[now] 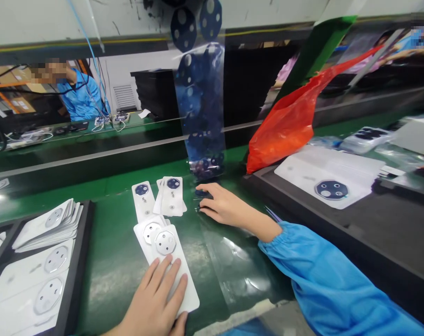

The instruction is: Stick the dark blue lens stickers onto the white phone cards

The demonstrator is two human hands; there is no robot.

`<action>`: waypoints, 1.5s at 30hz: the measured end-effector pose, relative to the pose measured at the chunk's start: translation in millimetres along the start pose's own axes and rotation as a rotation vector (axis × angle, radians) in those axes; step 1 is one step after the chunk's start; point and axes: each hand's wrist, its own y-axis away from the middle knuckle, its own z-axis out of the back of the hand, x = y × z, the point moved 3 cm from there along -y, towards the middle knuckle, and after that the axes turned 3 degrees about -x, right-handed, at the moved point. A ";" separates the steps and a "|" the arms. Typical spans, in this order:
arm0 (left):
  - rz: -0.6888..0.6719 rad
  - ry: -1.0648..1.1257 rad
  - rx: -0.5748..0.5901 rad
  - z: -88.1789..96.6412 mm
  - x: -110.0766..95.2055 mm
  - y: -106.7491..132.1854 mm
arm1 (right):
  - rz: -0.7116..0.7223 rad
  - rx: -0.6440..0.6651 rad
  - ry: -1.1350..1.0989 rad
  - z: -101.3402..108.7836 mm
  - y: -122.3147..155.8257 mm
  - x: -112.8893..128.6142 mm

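Note:
My left hand (155, 293) lies with fingers spread on a white phone back panel (188, 290), which has a silvery octagonal camera ring at its top. Another white panel (142, 239) sits partly under it. Farther back rest smaller white cards (172, 196) with dark blue camera discs. My right hand (226, 205) reaches over the lower part of a clear film strip (200, 112) bearing dark blue octagonal discs. Its thumb and forefinger are apart near a dark piece on the film; contact is hard to make out. Clear film (238, 261) continues down the green bench.
On the left, a black tray (83, 233) holds stacked white panels (53, 224). A dark foam tray (383, 242) at right carries a white sheet (303, 172) with one dark camera disc. Behind it hangs a red plastic bag (285, 126). A person in blue (84, 95) sits across the bench.

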 end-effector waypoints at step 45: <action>0.200 0.254 0.145 6.2 -8.2 -4.1 | -0.856 0.029 -1.293 -46.3 -19.6 91.4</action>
